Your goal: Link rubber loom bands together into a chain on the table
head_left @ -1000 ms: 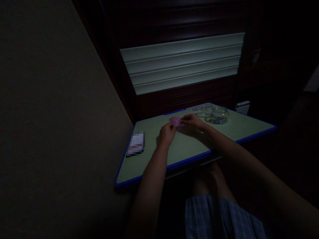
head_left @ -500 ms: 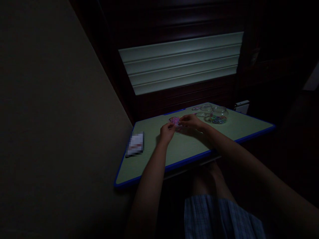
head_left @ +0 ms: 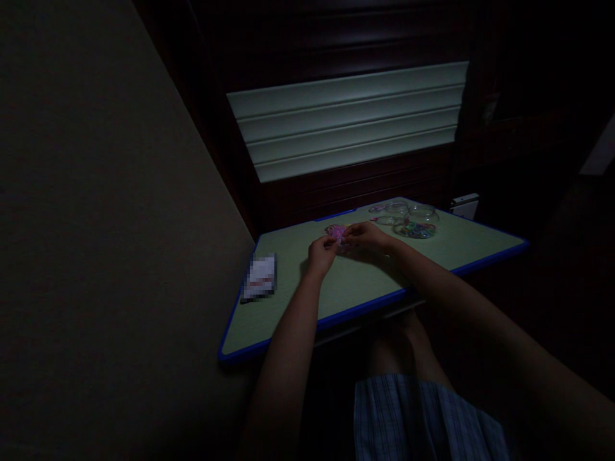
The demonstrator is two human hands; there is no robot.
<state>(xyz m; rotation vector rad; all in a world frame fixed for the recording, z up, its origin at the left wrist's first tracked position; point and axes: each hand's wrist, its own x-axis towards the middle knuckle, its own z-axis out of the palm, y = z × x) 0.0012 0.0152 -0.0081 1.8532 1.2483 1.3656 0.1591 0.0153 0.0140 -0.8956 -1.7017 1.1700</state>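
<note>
My left hand (head_left: 321,256) is over the middle of the pale green table, its thumb and fingers pinched together. Close against it from the right, my right hand (head_left: 367,235) is also pinched, the fingertips of both hands almost meeting. Just beyond the fingertips shows a small cluster of pink and multicoloured pieces (head_left: 335,230); in the dim light I cannot tell their kind. What the fingers pinch is too small and dark to name. A clear rounded container (head_left: 423,216) with colourful small pieces in its bottom stands to the right of my right hand.
The table (head_left: 288,320) has a blue edge. Other clear round containers (head_left: 397,207) stand at its back. A blurred-out white item (head_left: 260,276) lies at the left edge. A wall (head_left: 120,224) rises close on the left, and a dark panel with light slats (head_left: 350,121) is behind.
The fingertips of my right hand have shifted slightly left and down, closer to my left fingertips. The view has moved a little; the containers stay in place.
</note>
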